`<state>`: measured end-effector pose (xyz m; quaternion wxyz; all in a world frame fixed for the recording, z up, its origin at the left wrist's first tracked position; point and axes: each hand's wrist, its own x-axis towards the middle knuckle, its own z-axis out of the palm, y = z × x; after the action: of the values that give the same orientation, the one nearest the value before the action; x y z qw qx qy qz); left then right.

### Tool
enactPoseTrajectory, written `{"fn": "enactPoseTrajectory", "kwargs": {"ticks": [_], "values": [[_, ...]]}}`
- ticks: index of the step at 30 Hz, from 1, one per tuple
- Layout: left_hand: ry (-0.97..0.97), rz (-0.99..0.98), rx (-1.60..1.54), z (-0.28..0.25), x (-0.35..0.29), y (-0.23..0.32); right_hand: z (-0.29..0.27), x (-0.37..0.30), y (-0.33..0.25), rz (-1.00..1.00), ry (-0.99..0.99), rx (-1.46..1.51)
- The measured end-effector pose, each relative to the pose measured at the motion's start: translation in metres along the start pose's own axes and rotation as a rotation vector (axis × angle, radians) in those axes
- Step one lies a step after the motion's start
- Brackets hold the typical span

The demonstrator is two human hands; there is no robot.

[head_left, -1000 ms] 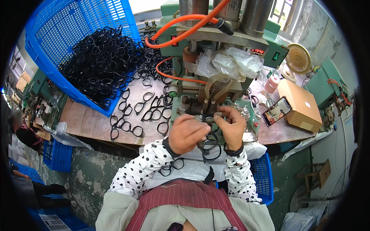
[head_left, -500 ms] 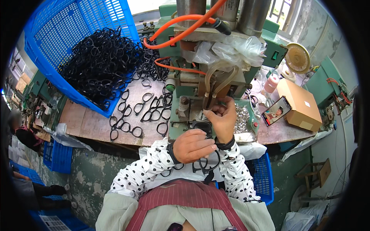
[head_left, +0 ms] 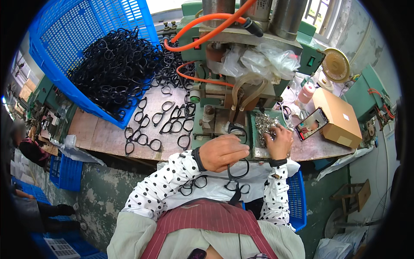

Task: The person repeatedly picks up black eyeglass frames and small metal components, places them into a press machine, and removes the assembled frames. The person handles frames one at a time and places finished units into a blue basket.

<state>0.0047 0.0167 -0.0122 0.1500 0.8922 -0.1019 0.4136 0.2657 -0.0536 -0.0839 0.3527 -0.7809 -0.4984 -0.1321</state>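
My left hand (head_left: 222,153) is closed on a black eyeglass frame (head_left: 238,169), just in front of a green press machine (head_left: 208,125). One rim of that frame reaches up by the machine's work block, below two translucent tubes. To the right, my right hand (head_left: 280,142) has its thumb and fingers bent and apart, at a tray of small shiny metal parts (head_left: 264,123). Whether it touches a part is too small to tell. On the white cloth (head_left: 207,185) over my lap lie more black frames (head_left: 194,183).
A tilted blue basket (head_left: 90,103) heaped with black frames stands at the left. Several loose frames (head_left: 148,140) lie on the table beside it. At the right are a phone (head_left: 311,124), a cardboard box (head_left: 338,121), a pink bottle (head_left: 306,92) and a small fan (head_left: 335,64).
My right hand has left the machine's work block and moved right to the tray of metal parts. My left hand has shifted slightly up and right, still on the eyeglass frame.
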Motion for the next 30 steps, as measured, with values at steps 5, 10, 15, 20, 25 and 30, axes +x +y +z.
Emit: {"fn": "enactPoseTrajectory", "kwargs": {"ticks": [5, 10, 15, 20, 25, 30], "values": [[-0.003, 0.013, 0.02, -0.001, 0.001, 0.001, 0.017, -0.006, 0.011, -0.002, 0.014, 0.008], [-0.019, -0.053, 0.191, -0.006, 0.003, 0.015, 0.007, -0.003, -0.016, -0.046, 0.022, -0.1], [0.201, -0.308, 0.547, -0.023, -0.062, 0.01, 0.014, -0.005, 0.004, -0.043, 0.003, -0.045], [0.014, -0.93, 1.1, -0.056, -0.146, -0.02, 0.019, -0.009, 0.007, 0.136, 0.124, 0.156], [-0.218, -1.197, 1.112, -0.07, -0.194, -0.033, 0.012, -0.007, 0.0, 0.064, 0.122, 0.251], [0.155, -1.26, 0.783, -0.089, -0.168, -0.043, 0.015, -0.008, 0.006, 0.362, 0.119, 0.355]]}}
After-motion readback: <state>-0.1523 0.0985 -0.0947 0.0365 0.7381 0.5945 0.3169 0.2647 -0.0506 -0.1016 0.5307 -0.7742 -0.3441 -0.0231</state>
